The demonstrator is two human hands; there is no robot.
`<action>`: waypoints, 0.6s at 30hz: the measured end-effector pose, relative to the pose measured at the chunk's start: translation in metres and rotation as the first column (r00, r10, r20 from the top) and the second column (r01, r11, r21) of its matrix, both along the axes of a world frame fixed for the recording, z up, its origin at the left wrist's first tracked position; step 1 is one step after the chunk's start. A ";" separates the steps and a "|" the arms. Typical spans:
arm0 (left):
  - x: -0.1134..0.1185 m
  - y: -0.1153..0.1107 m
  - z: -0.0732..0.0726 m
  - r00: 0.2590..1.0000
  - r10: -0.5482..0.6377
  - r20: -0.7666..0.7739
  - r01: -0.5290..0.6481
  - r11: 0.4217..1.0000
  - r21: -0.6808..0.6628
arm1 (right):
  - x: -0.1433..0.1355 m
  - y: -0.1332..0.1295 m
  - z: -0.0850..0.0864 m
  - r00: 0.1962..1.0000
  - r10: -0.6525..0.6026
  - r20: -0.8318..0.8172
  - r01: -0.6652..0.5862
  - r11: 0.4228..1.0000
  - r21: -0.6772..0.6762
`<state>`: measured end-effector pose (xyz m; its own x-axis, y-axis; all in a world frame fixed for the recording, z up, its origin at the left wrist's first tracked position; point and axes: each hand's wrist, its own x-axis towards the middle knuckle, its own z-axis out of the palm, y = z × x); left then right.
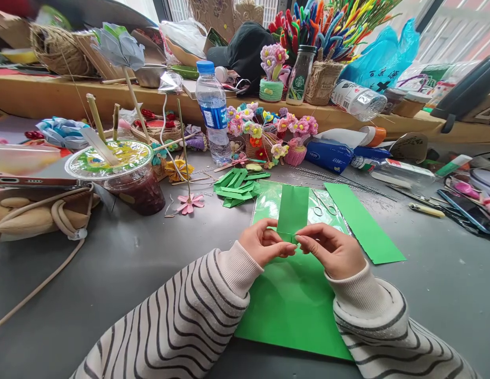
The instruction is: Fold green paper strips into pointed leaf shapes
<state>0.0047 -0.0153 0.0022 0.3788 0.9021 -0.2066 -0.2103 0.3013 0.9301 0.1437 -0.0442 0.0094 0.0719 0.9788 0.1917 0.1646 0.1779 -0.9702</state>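
Observation:
My left hand and my right hand pinch the lower end of a green paper strip, which has a fold across it near my fingertips. Beneath my hands lies a large green sheet, partly under a clear plastic sleeve. A pair of scissors rests on the sleeve, its handles toward me and its blades partly hidden. To the right is a second, longer green paper strip. Behind my left hand sits a pile of small cut green paper pieces.
A lidded drink cup stands on the left, near a pink paper flower on a stick. At the back are a water bottle and crocheted-looking flowers. Thin wires and a phone lie on the right.

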 end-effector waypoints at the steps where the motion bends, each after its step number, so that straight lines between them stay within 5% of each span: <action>1: 0.000 0.000 0.000 1.000 -0.005 -0.006 0.005 1.000 -0.009 | 0.000 0.000 0.000 1.000 -0.001 0.002 0.001 1.000 0.004; 18: 0.000 0.003 -0.003 0.995 -0.060 0.074 0.064 0.996 -0.056 | 0.001 0.000 -0.001 1.000 0.001 0.022 -0.002 1.000 0.020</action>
